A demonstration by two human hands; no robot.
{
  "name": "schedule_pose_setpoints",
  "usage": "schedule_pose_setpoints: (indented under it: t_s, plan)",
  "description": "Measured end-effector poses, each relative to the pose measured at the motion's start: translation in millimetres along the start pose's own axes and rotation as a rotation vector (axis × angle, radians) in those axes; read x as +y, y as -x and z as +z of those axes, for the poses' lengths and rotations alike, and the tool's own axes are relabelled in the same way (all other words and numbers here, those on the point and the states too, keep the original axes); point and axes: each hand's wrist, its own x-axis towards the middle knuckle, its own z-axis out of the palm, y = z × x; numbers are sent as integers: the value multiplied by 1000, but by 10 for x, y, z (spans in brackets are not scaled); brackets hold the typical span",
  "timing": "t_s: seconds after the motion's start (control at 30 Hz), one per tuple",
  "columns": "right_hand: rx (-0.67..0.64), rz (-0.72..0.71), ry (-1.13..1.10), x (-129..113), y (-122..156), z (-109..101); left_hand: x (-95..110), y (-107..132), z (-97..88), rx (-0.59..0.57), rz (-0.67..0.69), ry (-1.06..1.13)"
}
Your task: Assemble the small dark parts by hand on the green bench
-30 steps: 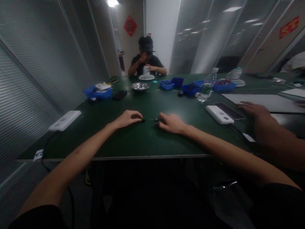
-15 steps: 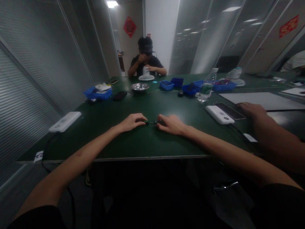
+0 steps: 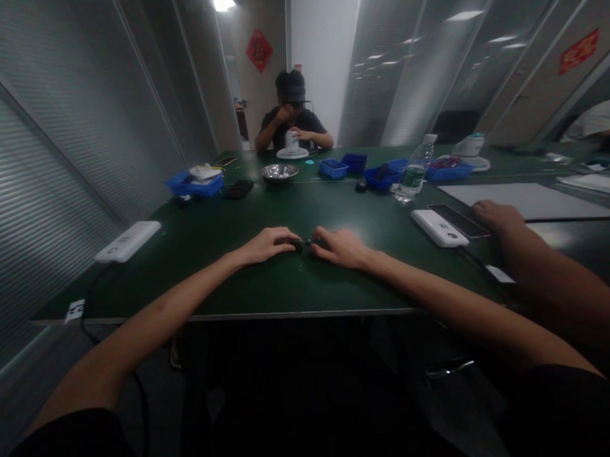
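Low over the green table [image 3: 267, 290], my left hand [image 3: 266, 245] is closed, thumb and fingers pinching a small dark piece [image 3: 298, 245] whose kind I cannot make out. Just to its right, my right hand [image 3: 342, 247] is curled with its fingertips closed on another small dark, thin piece [image 3: 309, 241]. The tips of the two pieces meet or nearly meet between the hands; whether they are joined I cannot tell. Fingers hide most of both.
White power banks [image 3: 128, 241] [image 3: 439, 228] lie on either side, with cables. Farther back are a metal bowl [image 3: 280, 174], blue trays [image 3: 196, 185] [image 3: 333, 168] and a water bottle [image 3: 416, 170]. Another person's hand [image 3: 498, 214] rests at right beside a phone [image 3: 459, 220]; a person [image 3: 292, 119] sits opposite.
The gap between the two dark pieces has narrowed; a thin shaft showed between them before. My left hand has shifted slightly right, and more of its dark piece shows.
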Motion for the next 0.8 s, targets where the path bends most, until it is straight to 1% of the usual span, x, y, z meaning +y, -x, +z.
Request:
schedule_pose_setpoints:
  t_s: [0.17,0.23,0.3,0.37,0.47,0.57,0.63,0.7,0.73,0.8]
  plan:
    - [46,136,25,4,-40,29,-9,16,-15,23,-95,59]
    - [43,189,41,12,-53,33,-13,31,-38,22,-98,49]
    - [41,232,43,25,-60,31,-13,47,-63,23,-60,18]
    - [49,270,29,39,-60,28,4,55,-74,18,14,-15]
    - [73,323,3,54,-58,25,69,34,-39,-4,116,-65]
    - [97,381,7,59,-62,26,123,-19,33,-50,139,-130]
    - [95,408,10,60,-65,26,100,-46,46,-74,123,-174]
    - [85,410,-3,59,-64,24,11,-41,-15,-71,89,-211]
    - [82,406,-11,59,-63,21,-57,-19,-79,-56,60,-231]
    - [83,399,-30,59,-59,16,-226,71,-270,-19,-37,-286]
